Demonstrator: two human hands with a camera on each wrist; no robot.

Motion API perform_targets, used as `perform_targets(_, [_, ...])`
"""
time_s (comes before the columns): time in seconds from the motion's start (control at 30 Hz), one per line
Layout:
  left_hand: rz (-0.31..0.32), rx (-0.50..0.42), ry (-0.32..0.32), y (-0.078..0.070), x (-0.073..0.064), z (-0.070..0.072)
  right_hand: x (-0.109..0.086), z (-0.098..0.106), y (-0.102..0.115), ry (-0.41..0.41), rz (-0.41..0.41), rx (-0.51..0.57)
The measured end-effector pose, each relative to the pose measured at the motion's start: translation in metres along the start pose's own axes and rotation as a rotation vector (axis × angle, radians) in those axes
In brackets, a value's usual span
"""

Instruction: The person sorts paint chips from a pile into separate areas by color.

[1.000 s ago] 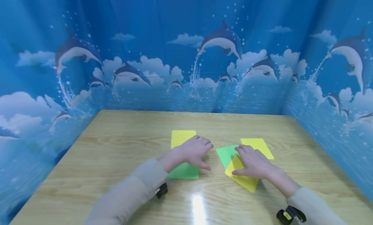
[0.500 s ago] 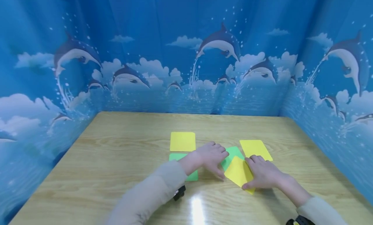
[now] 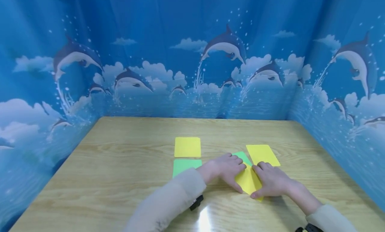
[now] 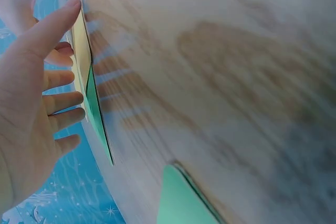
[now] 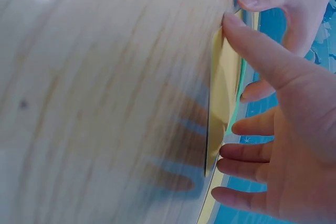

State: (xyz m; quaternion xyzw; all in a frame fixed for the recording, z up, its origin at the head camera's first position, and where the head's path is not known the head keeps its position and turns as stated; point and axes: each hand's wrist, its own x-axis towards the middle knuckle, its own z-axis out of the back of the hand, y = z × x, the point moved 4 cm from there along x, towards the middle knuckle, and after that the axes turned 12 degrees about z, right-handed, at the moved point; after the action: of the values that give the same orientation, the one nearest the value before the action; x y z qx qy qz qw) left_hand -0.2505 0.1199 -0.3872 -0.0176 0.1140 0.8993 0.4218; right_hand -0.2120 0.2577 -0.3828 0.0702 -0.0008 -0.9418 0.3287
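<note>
A yellow square card (image 3: 249, 182) lies askew over a green card (image 3: 242, 156), right of the table's middle. My left hand (image 3: 230, 170) is at the yellow card's left side, fingers extended and thumb spread. At its right side, my right hand (image 3: 273, 181) touches the edge, thumb by the near corner and fingers toward the far one. In the right wrist view the yellow card (image 5: 223, 87) runs between that thumb and the relaxed fingers. The left wrist view shows straight left fingers (image 4: 65, 99) beside the overlapping cards; whether all of them touch is unclear.
Another yellow card (image 3: 262, 154) lies just behind the right hand. To the left, a yellow card (image 3: 187, 147) sits behind a green card (image 3: 185, 166), partly hidden by the left sleeve. A dolphin-print curtain (image 3: 150, 101) surrounds the wooden table (image 3: 126, 145).
My left hand has moved right, from over the left cards to the askew yellow card. My right hand has slid from on top of that card to its right edge.
</note>
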Motion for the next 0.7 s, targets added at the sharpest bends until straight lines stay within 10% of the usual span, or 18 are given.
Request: perform_targets(0.7, [0.01,-0.042,0.047,-0.001,0.01,-0.003,0.005,0.003,-0.001,0.053,-0.048,0.127])
